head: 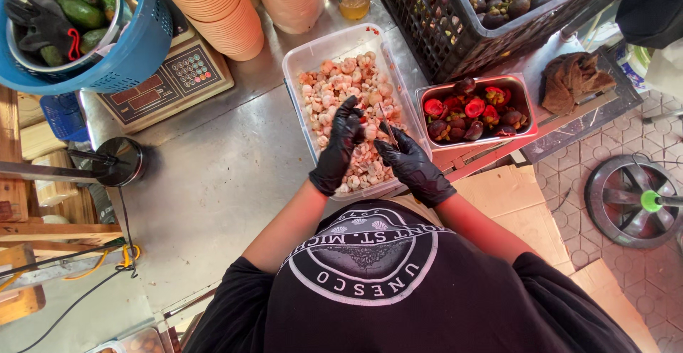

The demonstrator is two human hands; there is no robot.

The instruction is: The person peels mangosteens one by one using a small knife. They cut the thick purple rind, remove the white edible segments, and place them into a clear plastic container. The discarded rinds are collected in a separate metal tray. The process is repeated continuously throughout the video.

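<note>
A worn steel counter holds a clear plastic tub of pale peeled fruit segments at centre, a metal tray of opened purple mangosteens to its right. Both gloved hands work over the tub's near end — the left hand curled closed on a segment, the right hand pinching a slim knife. The flesh looks soft, wet and slippery — best cradled lightly in the fingertips.

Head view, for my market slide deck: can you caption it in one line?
Black-gloved left hand and right hand work with a small knife over a clear tub of peeled fruit segments.
</note>
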